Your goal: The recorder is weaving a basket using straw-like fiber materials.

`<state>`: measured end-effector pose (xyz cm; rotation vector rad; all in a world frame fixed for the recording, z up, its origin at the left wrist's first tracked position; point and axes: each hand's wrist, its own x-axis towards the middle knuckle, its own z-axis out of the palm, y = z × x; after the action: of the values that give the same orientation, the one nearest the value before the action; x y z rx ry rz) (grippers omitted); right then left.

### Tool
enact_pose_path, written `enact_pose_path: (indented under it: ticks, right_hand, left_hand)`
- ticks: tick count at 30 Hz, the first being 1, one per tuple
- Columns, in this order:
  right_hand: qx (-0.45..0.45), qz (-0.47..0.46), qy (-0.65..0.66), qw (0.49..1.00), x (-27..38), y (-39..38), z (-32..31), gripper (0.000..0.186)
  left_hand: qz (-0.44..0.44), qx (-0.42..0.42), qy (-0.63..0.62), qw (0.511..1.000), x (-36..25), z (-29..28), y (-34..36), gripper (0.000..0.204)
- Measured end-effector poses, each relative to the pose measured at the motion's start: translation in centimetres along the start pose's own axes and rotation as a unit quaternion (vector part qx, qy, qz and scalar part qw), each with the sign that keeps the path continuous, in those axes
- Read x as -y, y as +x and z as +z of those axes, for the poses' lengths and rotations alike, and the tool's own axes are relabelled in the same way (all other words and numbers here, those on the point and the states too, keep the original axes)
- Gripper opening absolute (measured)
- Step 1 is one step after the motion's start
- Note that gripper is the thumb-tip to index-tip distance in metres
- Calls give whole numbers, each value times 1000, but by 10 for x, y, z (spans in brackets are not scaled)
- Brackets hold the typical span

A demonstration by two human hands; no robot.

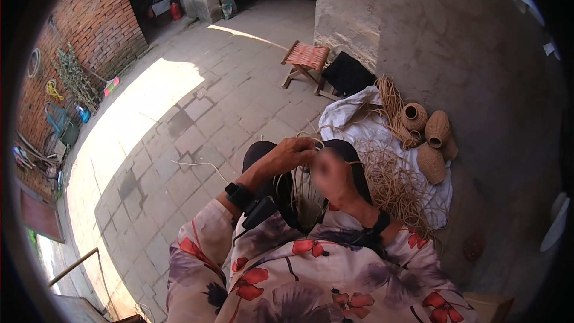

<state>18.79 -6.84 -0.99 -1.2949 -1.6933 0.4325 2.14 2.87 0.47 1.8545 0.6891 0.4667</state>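
Observation:
Over my lap, my left hand point(297, 152) is closed on thin tan cord, its fingers bent and meeting the right hand. Beside it my right hand point(336, 182) looks curled closed. A blurred patch covers its knuckles, so what it grips is hidden. Loose tan cord strands point(298, 190) hang below the hands between my knees, and a short loop arches just above the fingers. One cord end point(200, 163) sticks out to the left over the paving. Whatever piece the strands belong to is mostly hidden behind the hands.
To the right, a white cloth point(439, 203) bears a tangled cord heap point(388, 182), a long cord bundle point(390, 104) and several woven vases point(438, 128). A folding stool point(306, 55) and black cushion point(348, 73) stand ahead by the wall. A brick wall point(98, 9) lies far left.

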Motion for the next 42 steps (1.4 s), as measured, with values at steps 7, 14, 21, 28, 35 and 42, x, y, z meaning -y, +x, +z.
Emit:
enact_pose_path:
  ticks: [7, 14, 21, 28, 35, 42]
  right_hand:
    - [196, 399, 376, 813, 21, -17, -35, 12]
    - [325, 182, 326, 869, 49, -9, -104, 26]
    - [217, 61, 344, 912, 37, -12, -111, 20]
    - [192, 171, 454, 853, 35, 2, -74, 28]
    - [274, -40, -102, 956, 39, -16, -80, 37]
    - [139, 179, -169, 959, -84, -36, -149, 53]
  left_hand:
    - [39, 28, -3, 999, 1, -1, -11, 24]
    - [89, -66, 235, 966, -12, 12, -18, 30]
    - [63, -17, 246, 967, -20, 12, -24, 27]
    - [89, -61, 200, 974, -13, 13, -24, 25]
    - [12, -378, 154, 913, 9, -22, -28, 23]
    - [1, -593, 197, 780, 10, -93, -44, 15]
